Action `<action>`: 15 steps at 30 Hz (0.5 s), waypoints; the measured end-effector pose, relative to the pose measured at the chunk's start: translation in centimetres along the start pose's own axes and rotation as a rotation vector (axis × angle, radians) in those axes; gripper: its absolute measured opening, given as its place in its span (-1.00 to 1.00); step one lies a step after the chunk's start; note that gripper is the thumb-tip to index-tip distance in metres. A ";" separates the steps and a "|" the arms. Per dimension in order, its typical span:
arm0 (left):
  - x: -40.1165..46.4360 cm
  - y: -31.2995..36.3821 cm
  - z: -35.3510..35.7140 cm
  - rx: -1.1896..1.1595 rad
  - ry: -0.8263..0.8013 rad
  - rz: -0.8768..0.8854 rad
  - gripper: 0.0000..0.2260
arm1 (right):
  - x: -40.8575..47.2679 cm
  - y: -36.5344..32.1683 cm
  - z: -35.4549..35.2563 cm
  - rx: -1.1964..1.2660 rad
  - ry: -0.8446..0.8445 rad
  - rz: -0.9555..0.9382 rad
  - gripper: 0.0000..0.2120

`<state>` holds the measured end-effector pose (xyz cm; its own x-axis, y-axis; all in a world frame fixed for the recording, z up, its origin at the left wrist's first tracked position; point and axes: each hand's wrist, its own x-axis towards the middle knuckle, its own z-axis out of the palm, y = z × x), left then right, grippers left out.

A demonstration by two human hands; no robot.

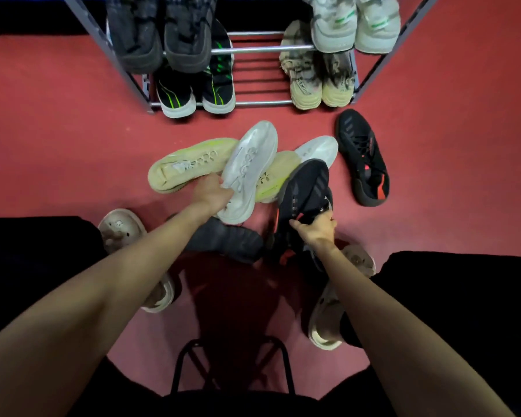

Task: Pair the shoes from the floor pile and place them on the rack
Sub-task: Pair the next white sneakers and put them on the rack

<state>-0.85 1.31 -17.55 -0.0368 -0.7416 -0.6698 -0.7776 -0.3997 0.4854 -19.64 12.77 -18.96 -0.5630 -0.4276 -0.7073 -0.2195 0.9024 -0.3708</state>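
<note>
A pile of shoes lies on the red floor in front of the metal rack (262,49). My left hand (212,192) grips a white shoe (250,167), sole up, at its heel side. My right hand (316,228) is closed on a black shoe with red accents (306,191), lifted at its collar. Its match, another black and red shoe (363,158), lies upright to the right. Two pale yellow shoes (190,165) (278,173) lie sole up under the white one. A second white sole (318,150) peeks out behind. A dark grey shoe (223,239) lies under my left forearm.
The rack holds a grey pair (160,34) and a white pair (355,25) on the upper tier, a black and green pair (196,88) and a beige pair (319,82) below. My feet wear beige clogs (124,230) (328,320). A black stool (232,365) is beneath me.
</note>
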 end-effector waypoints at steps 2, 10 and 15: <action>0.2 -0.5 0.7 0.051 -0.001 -0.020 -0.66 | -0.6 0.1 1.1 -0.025 -0.015 0.042 -0.11; 1.7 -1.7 0.6 -0.305 -0.056 -0.160 -0.52 | -1.5 -2.6 5.1 0.037 0.089 -0.374 -0.75; 1.9 -2.4 -0.2 -0.380 -0.128 -0.172 -0.63 | -0.7 -5.3 7.8 0.116 -0.187 -0.257 -0.56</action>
<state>1.07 0.75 -19.94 -0.0232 -0.5835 -0.8118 -0.4938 -0.6994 0.5168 -11.82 7.83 -21.19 -0.3423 -0.6525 -0.6761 -0.2373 0.7562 -0.6097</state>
